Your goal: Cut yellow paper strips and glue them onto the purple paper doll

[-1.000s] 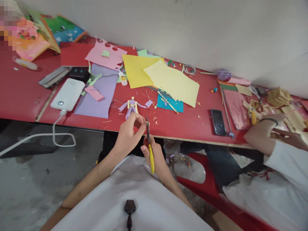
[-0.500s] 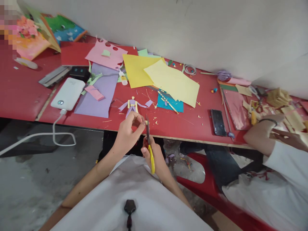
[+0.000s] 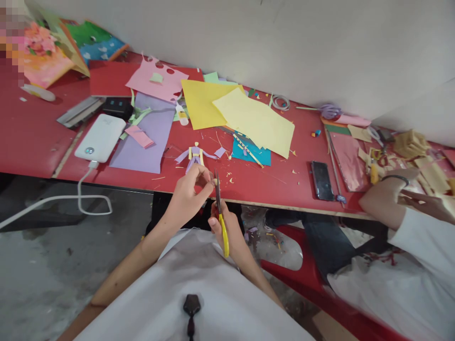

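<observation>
My left hand (image 3: 192, 192) pinches a tiny piece of pale yellow paper (image 3: 214, 181) between thumb and fingertips, at the table's front edge. My right hand (image 3: 225, 222) is wrapped round the yellow handles of a pair of scissors (image 3: 222, 227). The blades point away from me, right against the small paper piece. Just beyond my left hand lies a paper figure (image 3: 195, 155) in purple and cream, its lower part hidden by the hand. Small paper scraps (image 3: 230, 177) are scattered to the right of the blades.
Yellow sheets (image 3: 256, 121), a purple sheet (image 3: 145, 137) and a glue bottle (image 3: 182, 115) lie on the red table (image 3: 284, 184). A white power bank (image 3: 100, 137) with a cable is at left. A phone (image 3: 322, 181) lies at right, near a co-worker's arm (image 3: 386, 194).
</observation>
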{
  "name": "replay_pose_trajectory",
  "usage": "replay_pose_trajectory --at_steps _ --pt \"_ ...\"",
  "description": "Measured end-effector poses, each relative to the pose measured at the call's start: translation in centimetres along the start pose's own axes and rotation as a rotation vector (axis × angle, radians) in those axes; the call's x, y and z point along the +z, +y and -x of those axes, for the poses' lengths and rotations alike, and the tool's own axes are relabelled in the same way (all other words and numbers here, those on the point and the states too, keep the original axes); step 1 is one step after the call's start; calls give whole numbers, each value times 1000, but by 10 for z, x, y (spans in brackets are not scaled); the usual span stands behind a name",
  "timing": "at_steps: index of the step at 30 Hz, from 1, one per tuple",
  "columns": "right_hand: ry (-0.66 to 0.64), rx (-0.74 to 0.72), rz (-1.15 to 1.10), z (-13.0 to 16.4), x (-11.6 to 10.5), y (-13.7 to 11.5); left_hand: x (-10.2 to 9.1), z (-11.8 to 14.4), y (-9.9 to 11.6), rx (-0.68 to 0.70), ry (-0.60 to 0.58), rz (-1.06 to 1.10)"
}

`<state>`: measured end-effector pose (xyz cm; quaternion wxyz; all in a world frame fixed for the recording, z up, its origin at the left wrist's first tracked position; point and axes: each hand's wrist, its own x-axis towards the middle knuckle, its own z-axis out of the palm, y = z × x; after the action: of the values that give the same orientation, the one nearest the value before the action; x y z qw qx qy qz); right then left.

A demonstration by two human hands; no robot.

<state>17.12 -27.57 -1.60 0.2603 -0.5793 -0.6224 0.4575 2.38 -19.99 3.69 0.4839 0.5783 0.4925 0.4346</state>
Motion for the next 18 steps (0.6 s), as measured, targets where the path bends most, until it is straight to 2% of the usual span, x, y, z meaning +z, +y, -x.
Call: replay_pose_trajectory --at_steps 18 --pt "-13 54 109 -5 -4 -6 -4 -3 -3 18 -39 -21"
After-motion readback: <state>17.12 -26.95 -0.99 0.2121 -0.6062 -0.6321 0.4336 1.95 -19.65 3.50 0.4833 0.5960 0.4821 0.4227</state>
